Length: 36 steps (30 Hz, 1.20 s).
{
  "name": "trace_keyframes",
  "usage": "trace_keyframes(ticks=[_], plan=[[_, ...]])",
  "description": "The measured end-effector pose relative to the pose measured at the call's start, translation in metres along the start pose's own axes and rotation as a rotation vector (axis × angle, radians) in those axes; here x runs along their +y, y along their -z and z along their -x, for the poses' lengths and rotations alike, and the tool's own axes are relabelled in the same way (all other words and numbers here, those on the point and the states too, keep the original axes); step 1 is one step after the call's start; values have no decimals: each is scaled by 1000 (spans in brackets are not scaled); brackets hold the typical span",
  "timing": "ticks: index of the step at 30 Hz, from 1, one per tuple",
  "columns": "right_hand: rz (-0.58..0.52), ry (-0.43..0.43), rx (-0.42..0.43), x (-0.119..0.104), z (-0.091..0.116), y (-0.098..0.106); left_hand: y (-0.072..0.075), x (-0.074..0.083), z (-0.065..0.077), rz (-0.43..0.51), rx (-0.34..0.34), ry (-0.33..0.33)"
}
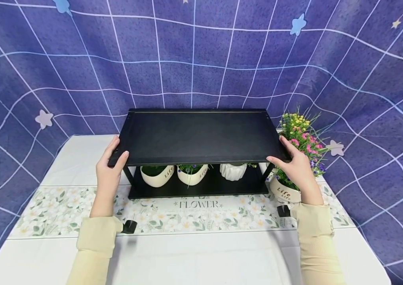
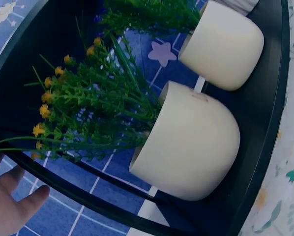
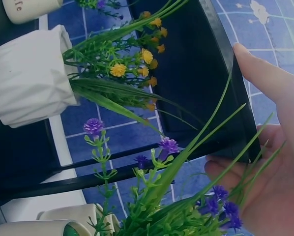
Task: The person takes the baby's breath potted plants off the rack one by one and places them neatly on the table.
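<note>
A black two-tier shelf point(image 1: 201, 136) stands across the middle of the table. At its left end my left hand point(image 1: 108, 172) grips the top board near the front corner, thumb on the upper face. My right hand point(image 1: 299, 168) holds the opposite end, with the thumb on top and the fingers round the side. On the lower tier are two cream pots point(image 1: 156, 179) with plants and a white ridged pot point(image 1: 232, 172). The left wrist view shows orange flowers point(image 2: 44, 110) rising from a cream pot. The top board hides much of these plants in the head view.
Close to the shelf's right end, beside my right hand, stands a cream pot point(image 1: 285, 192) with tall yellow, pink and purple flowers point(image 1: 306, 138). A floral runner point(image 1: 201, 217) lies across the white table point(image 1: 201, 257). Behind hangs a blue gridded cloth point(image 1: 201, 51).
</note>
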State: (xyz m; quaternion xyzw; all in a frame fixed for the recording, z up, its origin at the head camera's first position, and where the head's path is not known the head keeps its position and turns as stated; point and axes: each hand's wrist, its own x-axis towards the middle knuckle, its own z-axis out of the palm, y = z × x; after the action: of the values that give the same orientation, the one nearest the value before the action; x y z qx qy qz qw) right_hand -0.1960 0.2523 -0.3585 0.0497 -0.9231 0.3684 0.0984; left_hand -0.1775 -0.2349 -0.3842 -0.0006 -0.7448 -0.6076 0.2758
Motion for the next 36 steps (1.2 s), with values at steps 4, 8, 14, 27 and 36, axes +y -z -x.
trace_keyframes(ticks=[4,8,14,27,36], plan=[[1,0,-4,1,-1,0,-1,-12,4,155,30,59],[0,-4,-5,0,-1,1,-3,-10,15,206,54,109],[-2,-12,-13,-2,0,2,-11,-14,37,226,158,112],[-8,-25,-22,-2,1,3,-36,-18,76,299,363,166],[-5,-27,-24,-3,1,3,-50,-26,88,330,430,193]])
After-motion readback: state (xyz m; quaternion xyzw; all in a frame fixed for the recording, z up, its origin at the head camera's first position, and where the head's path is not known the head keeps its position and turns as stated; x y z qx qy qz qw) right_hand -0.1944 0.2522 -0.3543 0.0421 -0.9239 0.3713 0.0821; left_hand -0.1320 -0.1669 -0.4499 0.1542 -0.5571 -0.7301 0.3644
